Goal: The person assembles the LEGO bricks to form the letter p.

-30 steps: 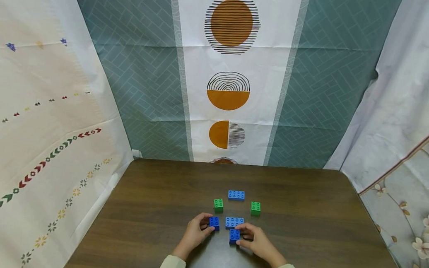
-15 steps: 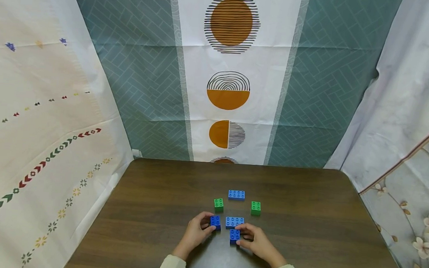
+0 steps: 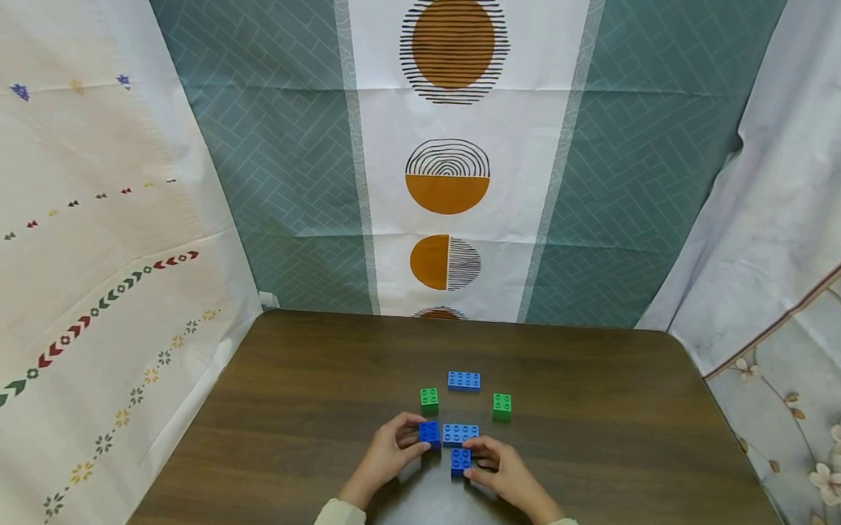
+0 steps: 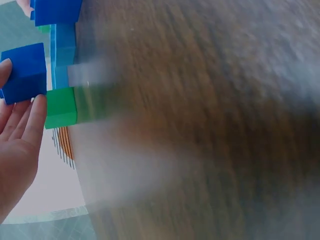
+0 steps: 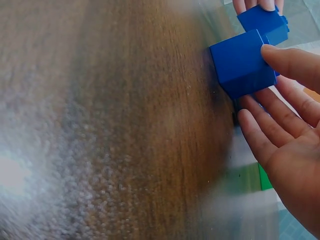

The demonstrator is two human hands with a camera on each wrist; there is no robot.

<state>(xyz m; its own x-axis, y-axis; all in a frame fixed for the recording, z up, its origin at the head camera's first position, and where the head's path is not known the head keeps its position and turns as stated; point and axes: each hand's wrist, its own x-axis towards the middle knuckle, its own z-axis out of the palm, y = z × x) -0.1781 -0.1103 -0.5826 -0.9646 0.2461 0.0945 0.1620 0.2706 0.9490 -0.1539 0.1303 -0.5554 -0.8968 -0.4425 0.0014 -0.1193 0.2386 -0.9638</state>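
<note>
Between thumb and fingers, my left hand pinches a dark blue square toy brick, just left of a lighter blue long brick. In the left wrist view that dark blue brick appears raised off the table. My right hand pinches a second dark blue square brick by its right side, in front of the long brick. The right wrist view has this brick near the tabletop, thumb on one side and fingers on the other; whether it touches the table I cannot tell.
Behind my hands sit two green square bricks, a left one and a right one. Farther back lies another long blue brick. All are on a brown wooden table, with hanging cloths behind and at both sides.
My left hand has moved slightly right and away from me, bringing its dark blue brick up close to the long blue brick. The right hand and its brick stay nearly still.
</note>
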